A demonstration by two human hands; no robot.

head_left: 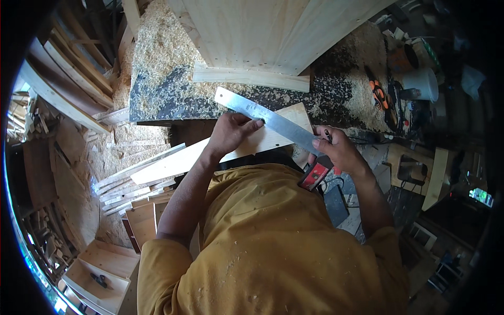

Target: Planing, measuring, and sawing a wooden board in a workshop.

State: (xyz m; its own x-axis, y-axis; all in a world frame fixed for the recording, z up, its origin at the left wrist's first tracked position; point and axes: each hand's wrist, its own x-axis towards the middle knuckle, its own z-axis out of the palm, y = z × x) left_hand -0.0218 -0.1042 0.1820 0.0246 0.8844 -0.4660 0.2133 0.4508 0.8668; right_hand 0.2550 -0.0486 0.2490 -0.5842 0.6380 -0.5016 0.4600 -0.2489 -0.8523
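Observation:
A try square with a wide steel blade (283, 125) and a red stock (315, 176) lies slantwise over a pale wooden board (181, 161) in front of my body. My left hand (235, 132) is closed at the near edge of the blade, its thumb on the steel; its other fingers are partly hidden. My right hand (338, 149) grips the square where the blade meets the stock, thumb on top. A small dark stick, perhaps a pencil (328, 136), pokes up between the right fingers. Small dark spots show on the board by the blade.
Ahead, a large wooden panel (252, 37) stands on a dark workbench (152, 105) strewn with wood shavings. Orange-handled tools (378, 94) and a white bucket (422, 84) are at right. Wood strips (136, 168) and an open drawer (100, 273) lie at left.

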